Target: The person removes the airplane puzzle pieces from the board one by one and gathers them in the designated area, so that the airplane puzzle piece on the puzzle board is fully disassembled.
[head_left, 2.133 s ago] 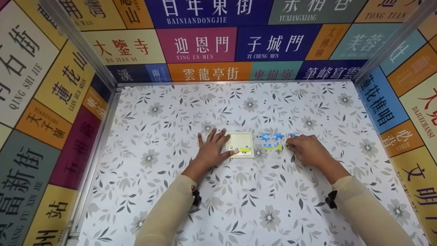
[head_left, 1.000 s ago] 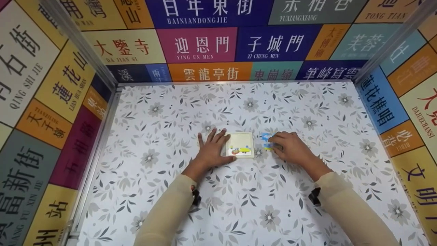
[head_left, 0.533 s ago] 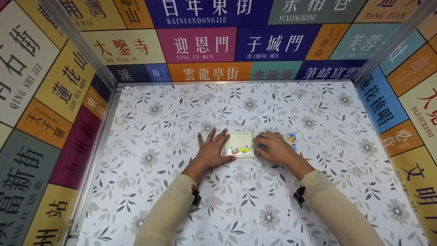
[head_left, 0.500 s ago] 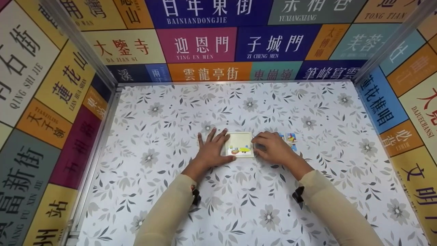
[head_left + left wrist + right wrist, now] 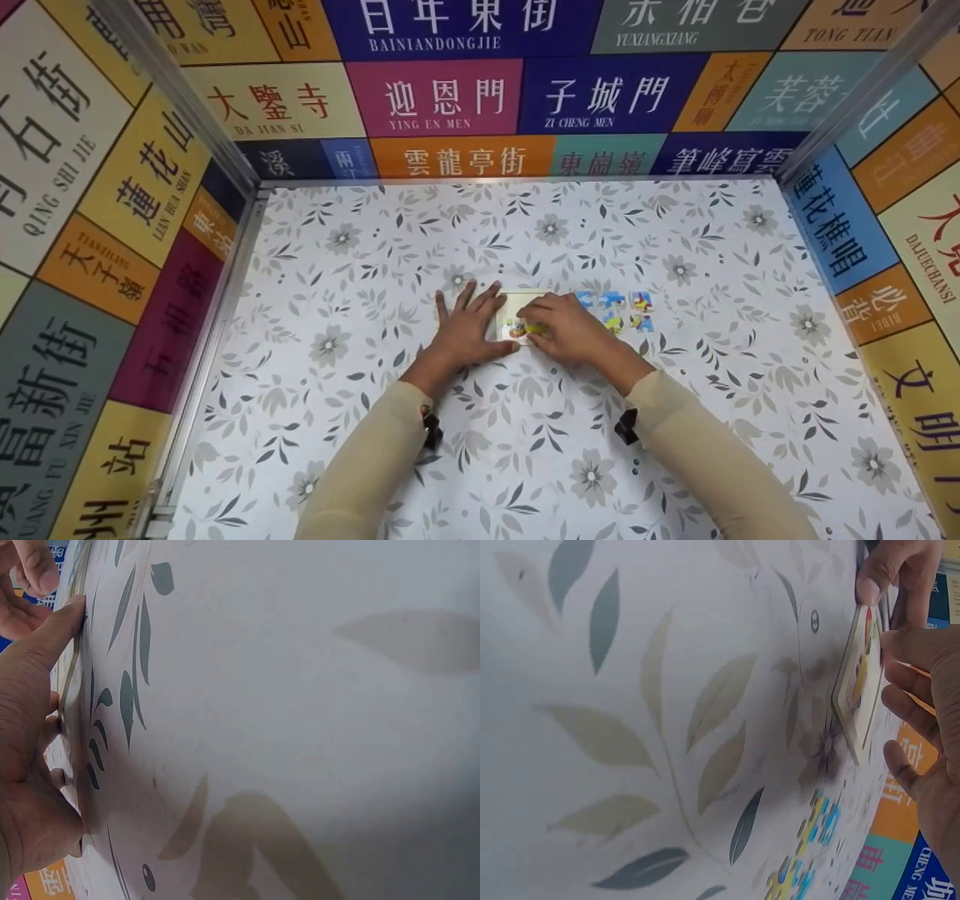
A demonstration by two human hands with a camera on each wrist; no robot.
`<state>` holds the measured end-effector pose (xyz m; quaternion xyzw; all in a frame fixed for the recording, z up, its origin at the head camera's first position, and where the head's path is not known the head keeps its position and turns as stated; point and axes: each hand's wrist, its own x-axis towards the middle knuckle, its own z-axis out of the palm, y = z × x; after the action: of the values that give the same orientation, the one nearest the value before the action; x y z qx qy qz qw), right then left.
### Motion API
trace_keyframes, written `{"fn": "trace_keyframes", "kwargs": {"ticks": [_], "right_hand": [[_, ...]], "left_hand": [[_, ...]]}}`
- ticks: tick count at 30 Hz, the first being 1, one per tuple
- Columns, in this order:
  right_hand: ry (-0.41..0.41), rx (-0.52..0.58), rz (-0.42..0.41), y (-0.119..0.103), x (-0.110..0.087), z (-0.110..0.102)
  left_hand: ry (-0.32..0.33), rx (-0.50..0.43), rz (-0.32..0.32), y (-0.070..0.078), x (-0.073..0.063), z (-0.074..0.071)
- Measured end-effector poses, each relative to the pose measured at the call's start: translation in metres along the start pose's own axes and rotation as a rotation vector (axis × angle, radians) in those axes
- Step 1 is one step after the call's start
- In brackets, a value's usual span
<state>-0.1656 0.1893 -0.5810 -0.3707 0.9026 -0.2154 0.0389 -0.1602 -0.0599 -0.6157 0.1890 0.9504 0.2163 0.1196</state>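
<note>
A small cream puzzle tray (image 5: 517,300) lies mid-table, with a yellow and red row of joined puzzle pieces along its near side. My left hand (image 5: 466,324) rests at the tray's left edge, fingers spread, thumb (image 5: 60,626) along the near edge. Over the tray's right part is my right hand (image 5: 570,330); its thumb (image 5: 911,645) and fingertips are above the joined row, and no piece shows between them. Right of the tray lie several loose jigsaw pieces (image 5: 612,300), blue and yellow; the hand partly hides this group in the head view.
White cloth with grey flowers and leaves covers the table (image 5: 450,465). Coloured panels with Chinese lettering (image 5: 442,97) stand on the left, back and right sides. A dark device (image 5: 431,433) sits on the left sleeve, another dark device (image 5: 626,427) on the right one.
My right hand has moved left from the loose pieces to over the tray, uncovering the farthest pieces. My left thumb has slid off the joined row to the tray's near edge.
</note>
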Motion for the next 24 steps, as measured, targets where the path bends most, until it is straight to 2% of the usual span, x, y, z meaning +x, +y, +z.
{"fn": "trace_keyframes", "kwargs": {"ticks": [8, 24], "right_hand": [[0.013, 0.003, -0.044, -0.01, 0.008, 0.009], [-0.026, 0.02, -0.055, -0.012, 0.017, 0.014]], "left_hand": [[0.011, -0.016, 0.013, 0.0, -0.001, 0.0], [0.013, 0.022, 0.006, -0.001, 0.001, 0.001]]}}
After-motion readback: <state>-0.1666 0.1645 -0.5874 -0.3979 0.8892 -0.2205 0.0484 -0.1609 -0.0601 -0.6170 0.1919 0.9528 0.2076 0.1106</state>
